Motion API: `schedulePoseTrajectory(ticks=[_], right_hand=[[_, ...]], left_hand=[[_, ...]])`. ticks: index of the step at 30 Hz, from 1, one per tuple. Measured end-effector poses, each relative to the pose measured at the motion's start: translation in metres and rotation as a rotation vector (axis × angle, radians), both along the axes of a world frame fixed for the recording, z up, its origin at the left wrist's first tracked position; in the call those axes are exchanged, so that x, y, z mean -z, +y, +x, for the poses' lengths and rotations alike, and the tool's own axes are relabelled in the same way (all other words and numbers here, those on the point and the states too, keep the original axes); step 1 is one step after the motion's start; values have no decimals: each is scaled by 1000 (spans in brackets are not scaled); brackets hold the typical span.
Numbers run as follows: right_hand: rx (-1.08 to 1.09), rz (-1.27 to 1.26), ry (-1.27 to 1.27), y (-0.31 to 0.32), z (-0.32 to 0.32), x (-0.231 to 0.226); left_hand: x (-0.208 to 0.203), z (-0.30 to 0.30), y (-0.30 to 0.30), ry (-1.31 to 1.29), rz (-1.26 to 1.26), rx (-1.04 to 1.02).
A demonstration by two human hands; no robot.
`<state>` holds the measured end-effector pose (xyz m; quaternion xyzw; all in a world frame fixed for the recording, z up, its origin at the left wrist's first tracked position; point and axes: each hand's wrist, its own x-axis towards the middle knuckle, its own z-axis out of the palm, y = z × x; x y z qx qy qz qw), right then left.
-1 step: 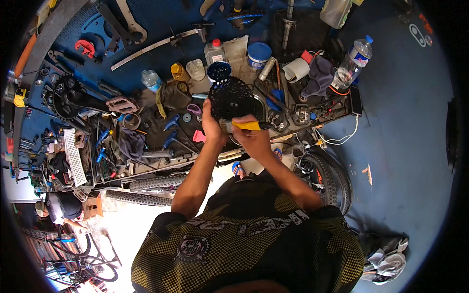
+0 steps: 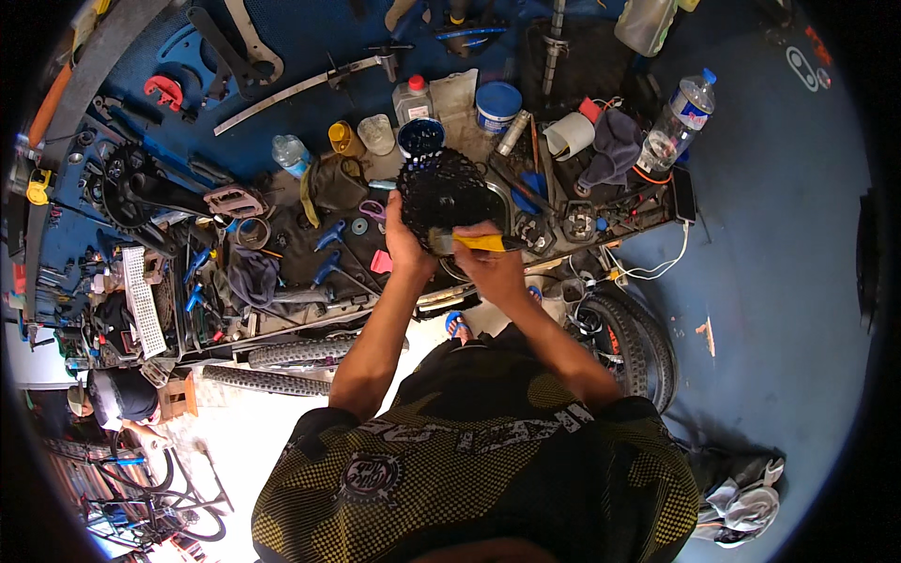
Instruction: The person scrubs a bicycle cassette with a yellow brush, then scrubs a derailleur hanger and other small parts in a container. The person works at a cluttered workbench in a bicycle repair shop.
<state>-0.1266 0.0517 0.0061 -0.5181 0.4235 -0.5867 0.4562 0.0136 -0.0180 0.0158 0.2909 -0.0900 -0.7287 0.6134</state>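
Observation:
My left hand (image 2: 408,242) grips a black bicycle cassette (image 2: 443,192) by its left and lower edge, thumb up along the side. The cassette is held up over the front of the workbench, its toothed face turned toward me. In my right hand (image 2: 490,263) is a paintbrush (image 2: 481,243) with a yellow handle and a dark end, pinched by the fingers. Its bristles lie against the cassette's lower edge, close to my left palm. Just behind the cassette stands an open tub (image 2: 421,138) with dark contents. Part of a round metal rim (image 2: 501,202) shows beneath the cassette.
Blue-handled hex keys (image 2: 328,235), rags (image 2: 615,145) and loose parts crowd the workbench (image 2: 305,253). A blue-lidded tub (image 2: 497,105) and a water bottle (image 2: 678,122) stand behind. Bicycle tyres (image 2: 638,352) are below the bench. Another person (image 2: 122,399) is at far left.
My right hand and the paintbrush have shifted slightly to the right along the cassette's lower edge. The cassette has tilted a little in my left hand.

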Motion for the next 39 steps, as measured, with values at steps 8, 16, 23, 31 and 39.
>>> schedulePoseTrajectory(ticks=[8,16,23,31,39], right_hand=[[-40,-344,60,-23,12,-22],[41,-219,86,-90,0,-50],[-86,-201,154,-47,-5,-35],[19,-210,277,-57,-17,-56],[86,-199,-5,-83,-32,-32]], left_hand=[[-4,3,-4,-104,-15,90],[-14,-3,11,-178,31,207],[-17,15,-1,-189,-27,172],[-8,4,3,-279,91,193],[-8,6,-1,-440,109,216]])
